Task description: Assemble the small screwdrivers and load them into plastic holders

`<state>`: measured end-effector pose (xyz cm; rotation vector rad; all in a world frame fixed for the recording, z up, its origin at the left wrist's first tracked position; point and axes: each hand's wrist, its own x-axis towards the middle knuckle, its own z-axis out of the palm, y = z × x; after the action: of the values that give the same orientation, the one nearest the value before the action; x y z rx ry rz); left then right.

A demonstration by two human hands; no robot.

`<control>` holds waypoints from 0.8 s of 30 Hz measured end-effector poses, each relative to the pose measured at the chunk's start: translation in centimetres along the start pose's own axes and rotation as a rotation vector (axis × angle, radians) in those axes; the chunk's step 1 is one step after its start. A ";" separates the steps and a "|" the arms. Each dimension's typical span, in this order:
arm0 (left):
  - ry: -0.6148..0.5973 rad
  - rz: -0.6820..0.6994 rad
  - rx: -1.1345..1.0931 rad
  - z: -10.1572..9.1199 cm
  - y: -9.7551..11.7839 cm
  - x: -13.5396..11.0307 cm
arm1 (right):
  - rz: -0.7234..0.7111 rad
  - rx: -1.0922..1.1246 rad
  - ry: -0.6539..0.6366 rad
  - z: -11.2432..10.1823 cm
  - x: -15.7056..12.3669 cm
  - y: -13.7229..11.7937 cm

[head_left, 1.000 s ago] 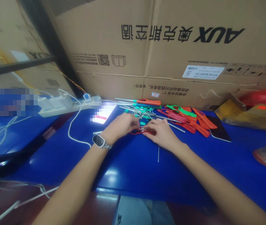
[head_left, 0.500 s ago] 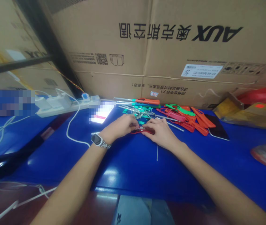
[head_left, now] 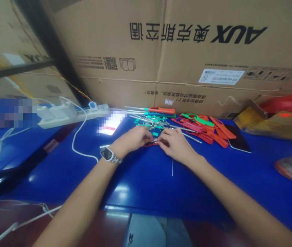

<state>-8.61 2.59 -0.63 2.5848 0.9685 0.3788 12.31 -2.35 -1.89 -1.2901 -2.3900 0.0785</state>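
My left hand (head_left: pixel 138 140), with a watch on its wrist, has its fingers closed at a red lighter handle shell (head_left: pixel 150 144) low over the table. Thumb and fingers of my right hand (head_left: pixel 173 140) pinch a small whitish part (head_left: pixel 155 140) at the shell's right end. Most of the shell is hidden by the fingers. Just beyond my hands lies a pile of metal lighter tubes (head_left: pixel 146 118) with teal pieces. To its right are several handle shells, among them a green one (head_left: pixel 198 119), a pinkish-red one (head_left: pixel 193 126) and an orange one (head_left: pixel 221 127).
A lit phone (head_left: pixel 111 125) and a white power strip (head_left: pixel 71 116) with cables are on the left. A dark tablet-like slab (head_left: pixel 238 139) lies right of the shells. One thin rod (head_left: pixel 172 168) rests near my right wrist. A large cardboard box (head_left: pixel 161 75) stands behind.
My right fingers have shifted slightly and now pinch at the small whitish part; the dark red piece seen under them before no longer shows. My left hand has hardly moved.
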 end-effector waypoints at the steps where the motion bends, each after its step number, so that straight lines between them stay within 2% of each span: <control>1: 0.001 -0.003 0.009 0.0 0.1 0.0 | -0.004 -0.022 -0.009 0.0 0.0 0.0; 15: -0.002 -0.047 0.116 -0.4 1.0 -0.3 | -0.037 -0.124 -0.044 -0.2 0.3 -0.1; 24: -0.028 -0.058 0.191 -0.7 2.1 -0.5 | -0.015 -0.102 -0.034 -0.4 -0.1 0.1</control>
<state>-8.04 1.00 0.83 2.7154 1.1162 0.2448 12.61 -2.47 -1.59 -1.3262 -2.4609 -0.0270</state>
